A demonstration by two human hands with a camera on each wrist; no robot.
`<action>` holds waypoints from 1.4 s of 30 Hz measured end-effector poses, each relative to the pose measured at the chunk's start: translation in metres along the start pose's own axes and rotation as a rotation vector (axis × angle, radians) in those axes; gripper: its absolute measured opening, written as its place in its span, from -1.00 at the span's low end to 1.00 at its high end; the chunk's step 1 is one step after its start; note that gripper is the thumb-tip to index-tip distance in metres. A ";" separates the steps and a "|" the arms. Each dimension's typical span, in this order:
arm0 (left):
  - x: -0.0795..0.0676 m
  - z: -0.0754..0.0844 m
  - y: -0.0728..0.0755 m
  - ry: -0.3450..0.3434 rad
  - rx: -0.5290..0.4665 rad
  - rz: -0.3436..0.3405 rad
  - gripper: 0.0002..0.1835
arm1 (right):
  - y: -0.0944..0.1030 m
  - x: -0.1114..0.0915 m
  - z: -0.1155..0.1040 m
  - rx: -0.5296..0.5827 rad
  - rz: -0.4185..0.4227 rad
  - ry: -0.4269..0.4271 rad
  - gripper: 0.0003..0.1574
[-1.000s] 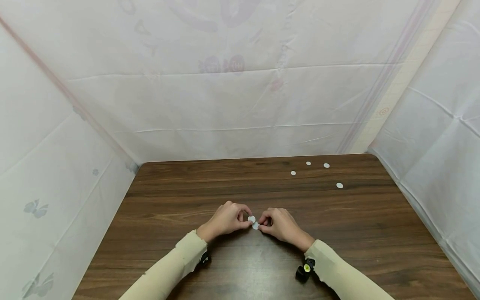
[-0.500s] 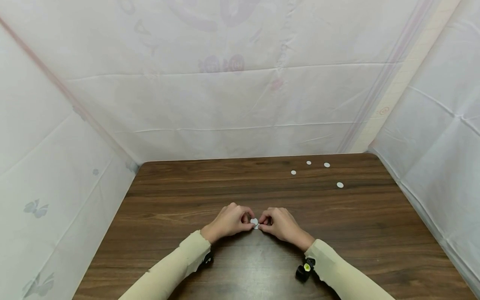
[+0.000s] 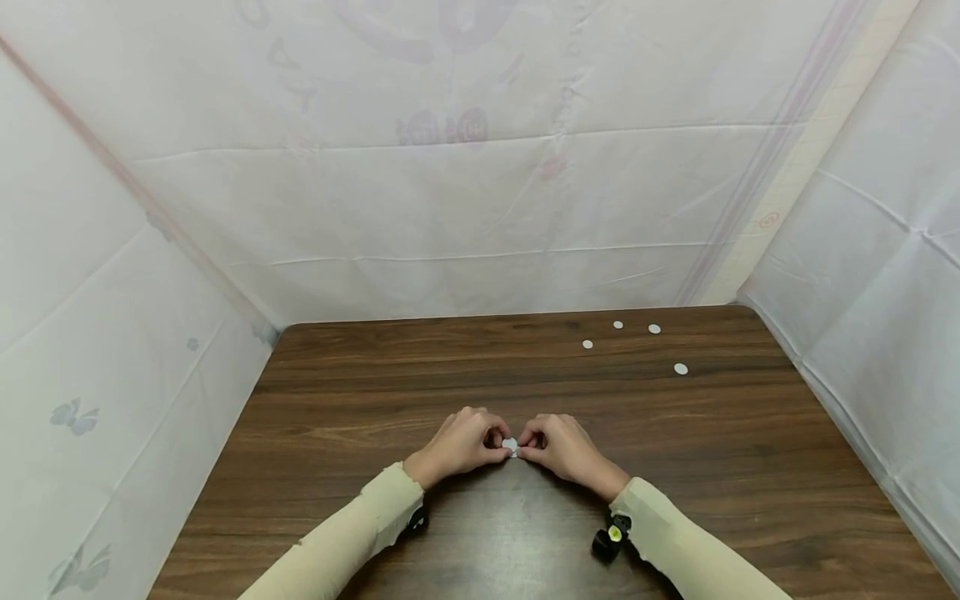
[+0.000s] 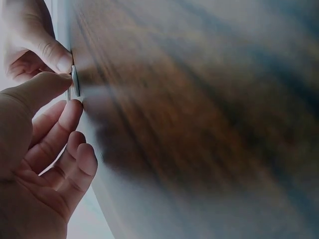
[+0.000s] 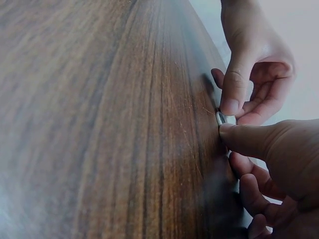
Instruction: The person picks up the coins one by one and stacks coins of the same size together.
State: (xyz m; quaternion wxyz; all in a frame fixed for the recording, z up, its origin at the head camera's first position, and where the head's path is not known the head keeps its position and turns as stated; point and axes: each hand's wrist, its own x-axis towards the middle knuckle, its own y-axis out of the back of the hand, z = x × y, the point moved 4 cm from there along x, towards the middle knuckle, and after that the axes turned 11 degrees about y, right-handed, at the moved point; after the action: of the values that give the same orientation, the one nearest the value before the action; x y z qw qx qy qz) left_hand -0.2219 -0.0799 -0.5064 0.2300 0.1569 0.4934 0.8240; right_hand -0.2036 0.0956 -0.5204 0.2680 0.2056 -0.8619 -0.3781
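At the middle of the table, my left hand [image 3: 461,446] pinches a small flat white disc [image 3: 509,444] between thumb and fingertips. This disc overlaps a second white disc, which shows only as a sliver of rim below it. My right hand [image 3: 562,448] holds that lower disc at its right side with thumb and fingers. In the left wrist view, one disc [image 4: 76,82] is seen nearly edge-on by the left thumb. Both thumbs almost meet at the discs in the right wrist view, hiding much of them.
Several more white discs lie toward the back right of the brown wooden table [image 3: 337,375], one of them the nearest disc [image 3: 681,369]. A pale sheet [image 3: 480,200] hangs behind the table and along its sides.
My left hand has moved slightly right, bringing its disc from beside the second disc to on top of it. My right hand has stayed in place.
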 end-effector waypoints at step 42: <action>0.003 0.006 -0.003 -0.002 -0.114 0.003 -0.88 | -0.002 0.000 0.004 0.032 0.030 0.019 -0.87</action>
State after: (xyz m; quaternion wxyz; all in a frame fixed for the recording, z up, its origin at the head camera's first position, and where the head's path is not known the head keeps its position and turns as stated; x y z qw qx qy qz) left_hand -0.2208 -0.0728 -0.5061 0.2377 0.1454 0.4454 0.8509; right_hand -0.2054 0.0967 -0.5242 0.2783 0.2006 -0.8684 -0.3581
